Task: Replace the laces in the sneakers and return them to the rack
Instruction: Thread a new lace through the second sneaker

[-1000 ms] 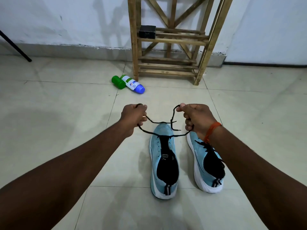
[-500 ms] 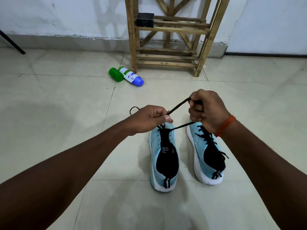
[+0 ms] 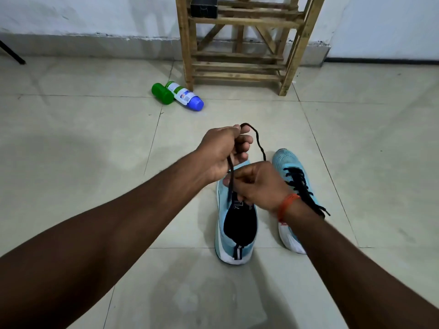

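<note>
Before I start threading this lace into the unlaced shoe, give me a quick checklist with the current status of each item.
1. Left hand grips the black lace: ok.
2. Right hand grips the same lace: ok.
3. Lace tips free and located: cannot tell, hidden in the hands.
4. Unlaced sneaker upright on the floor: ok.
5. Its front eyelets in view: not ok, the right hand covers them.
6. Laced sneaker standing beside it: ok.
</note>
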